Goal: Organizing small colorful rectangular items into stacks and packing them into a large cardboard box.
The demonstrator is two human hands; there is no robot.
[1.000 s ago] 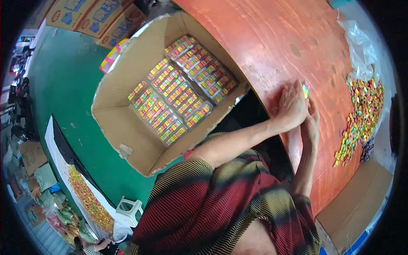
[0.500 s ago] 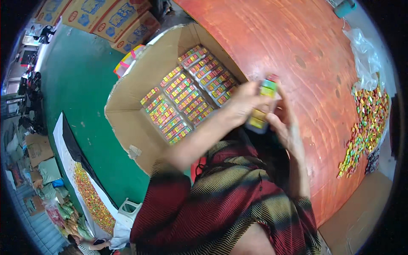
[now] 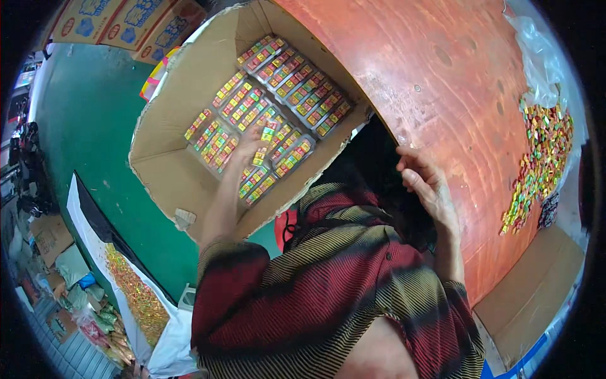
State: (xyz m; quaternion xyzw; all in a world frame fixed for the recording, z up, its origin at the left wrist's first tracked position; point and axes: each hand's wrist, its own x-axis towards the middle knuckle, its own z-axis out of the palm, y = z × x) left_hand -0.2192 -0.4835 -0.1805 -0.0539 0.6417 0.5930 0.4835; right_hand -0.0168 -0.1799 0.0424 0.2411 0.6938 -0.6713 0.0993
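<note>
A slim pack (image 3: 267,135) of small bright pieces is held by the left hand (image 3: 248,146), whose grip is clamped on it, above the rows of similar packs (image 3: 293,158) laid in the cardboard box (image 3: 167,174). The right hand (image 3: 428,183) is held at the edge of the red-brown worktop (image 3: 404,69), its fingers curled and its grip apart. Farther right, shiny loose pieces (image 3: 541,151) (red, gold and green) are heaped beside a clear plastic bag (image 3: 538,60).

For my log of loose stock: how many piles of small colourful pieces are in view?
2: the right pile at the far right of the orange table, the left pile on the white sheet. Others could be hidden.
</note>
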